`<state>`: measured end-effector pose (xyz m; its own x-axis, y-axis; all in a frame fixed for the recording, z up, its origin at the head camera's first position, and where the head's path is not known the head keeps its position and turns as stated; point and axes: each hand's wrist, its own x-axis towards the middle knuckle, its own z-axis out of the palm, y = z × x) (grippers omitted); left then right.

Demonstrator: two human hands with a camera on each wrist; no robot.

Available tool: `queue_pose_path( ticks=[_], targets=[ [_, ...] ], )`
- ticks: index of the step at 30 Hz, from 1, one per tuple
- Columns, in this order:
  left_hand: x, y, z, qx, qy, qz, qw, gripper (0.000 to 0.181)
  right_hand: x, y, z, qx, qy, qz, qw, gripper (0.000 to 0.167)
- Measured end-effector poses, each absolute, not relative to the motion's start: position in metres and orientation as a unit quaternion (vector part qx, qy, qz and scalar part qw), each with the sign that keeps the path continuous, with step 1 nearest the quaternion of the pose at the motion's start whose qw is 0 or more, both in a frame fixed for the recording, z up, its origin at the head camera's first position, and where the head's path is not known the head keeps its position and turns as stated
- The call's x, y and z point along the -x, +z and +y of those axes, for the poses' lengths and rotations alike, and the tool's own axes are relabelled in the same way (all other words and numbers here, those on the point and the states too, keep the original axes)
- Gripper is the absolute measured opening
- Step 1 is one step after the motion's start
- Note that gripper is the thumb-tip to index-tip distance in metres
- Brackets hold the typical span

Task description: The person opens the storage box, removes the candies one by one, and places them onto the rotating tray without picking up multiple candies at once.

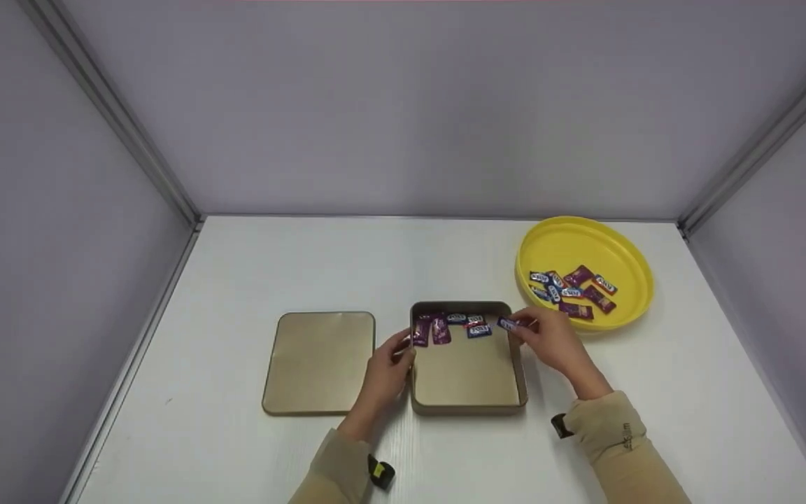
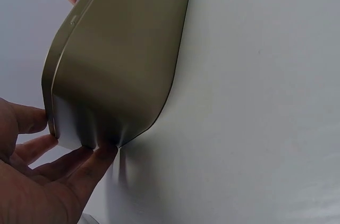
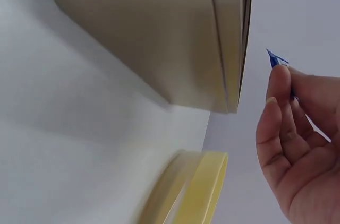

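The left hand point(image 1: 385, 372) rests nearly straight fingers against the tin point(image 1: 466, 378) while the right hand point(image 1: 550, 338) pinches a sweet point(image 1: 506, 323) over its far right corner, apparently mid-placement, which should call for lowering it beside the other sweets point(image 1: 441, 329) and easing the pinch.

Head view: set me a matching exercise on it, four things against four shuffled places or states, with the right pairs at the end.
Things
1. Left hand
2. Right hand
3. Yellow tray
4. Gold lid

Places or states
A. Has several loose wrapped packets lying in it
B. Lies flat on the white table, to the left of the gold tin
C. Pinches a single packet near the tin's far right corner
D. Touches the tin's left wall

Pairs: 1-D, 2-C, 3-A, 4-B
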<state>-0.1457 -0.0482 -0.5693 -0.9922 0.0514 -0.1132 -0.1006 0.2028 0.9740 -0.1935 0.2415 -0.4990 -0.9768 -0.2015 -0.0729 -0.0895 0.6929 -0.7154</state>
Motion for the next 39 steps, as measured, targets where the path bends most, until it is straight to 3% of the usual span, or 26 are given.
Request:
queue_pose_path(
  ticks=[10, 19, 39],
  targets=[
    [0.142, -0.567, -0.05, -0.004, 0.617, 0.784, 0.074, 0.046, 0.21, -0.492, 0.276, 0.011, -0.385, 0.923, -0.002, 0.024],
    [0.139, -0.567, -0.051, -0.026, 0.613, 0.786, 0.08, 0.051, 0.225, -0.488, 0.3, -0.067, -0.383, 0.921, -0.021, 0.03],
    [0.139, -0.566, -0.054, -0.039, 0.629, 0.772, 0.084, 0.053, 0.251, -0.506, 0.328, -0.177, -0.392, 0.902, 0.044, 0.036]
  ],
)
